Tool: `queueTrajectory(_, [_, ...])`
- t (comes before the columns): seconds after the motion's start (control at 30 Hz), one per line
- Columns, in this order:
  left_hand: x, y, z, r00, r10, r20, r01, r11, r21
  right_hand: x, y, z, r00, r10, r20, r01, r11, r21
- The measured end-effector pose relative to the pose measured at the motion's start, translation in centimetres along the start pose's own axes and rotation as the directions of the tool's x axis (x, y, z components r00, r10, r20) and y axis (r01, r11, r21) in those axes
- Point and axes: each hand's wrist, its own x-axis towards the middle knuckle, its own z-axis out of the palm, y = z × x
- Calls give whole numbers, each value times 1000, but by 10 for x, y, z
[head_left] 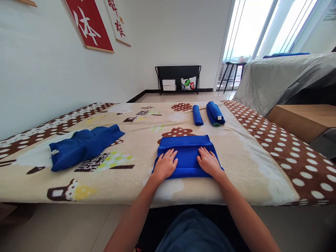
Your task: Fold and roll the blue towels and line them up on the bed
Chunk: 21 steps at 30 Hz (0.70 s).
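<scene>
A blue towel (187,158) lies folded into a flat rectangle near the bed's front edge. My left hand (166,164) rests flat on its left side with the fingers stretched out. On the towel's right side lies my right hand (209,161), palm down and fingers apart. Farther back are two rolled blue towels, a thin roll (197,115) and a thicker roll (215,114) with a white tag and a greenish end. Off to the left, a loosely folded blue towel (85,145) with a white tag lies rumpled.
A cream patterned blanket (139,140) with a brown dotted border covers the bed. Beyond its far edge stands a black rack (178,72) with a white box. At the right are a cardboard box (301,117) and a plastic-covered piece of furniture (278,77). A stool (233,71) stands by the window.
</scene>
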Motion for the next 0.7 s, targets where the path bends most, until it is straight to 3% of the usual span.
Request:
queueTrajectory(0.1, [-14, -16, -6, 978, -188, -91, 192, 980, 49, -2, 20, -5, 992, 123, -37, -124, 992, -31])
queueTrajectory(0.2, [-15, -8, -7, 964, -225, -142, 237, 969, 75, -3, 12, -5, 991, 122, -55, -125, 991, -46])
queueTrajectory(0.3, [0, 12, -1, 996, -60, -67, 64, 996, 56, 1, -16, 1, 999, -31, -12, 31, 999, -20])
queueTrajectory(0.37, [12, 21, 5, 997, 78, 15, -78, 997, 16, 7, -33, 5, 990, -137, 30, 137, 990, 10])
queueTrajectory(0.43, [22, 20, 10, 990, 129, 57, -129, 992, -11, 12, -37, 8, 984, -169, 51, 168, 985, 25])
queueTrajectory(0.57, [24, -9, 13, 1000, -22, 13, 22, 1000, 4, 21, -8, 8, 1000, -18, 26, 18, 1000, -4])
queueTrajectory(0.7, [15, -38, 4, 988, -138, -73, 140, 990, 26, 19, 30, 1, 992, 125, -28, -125, 992, -32])
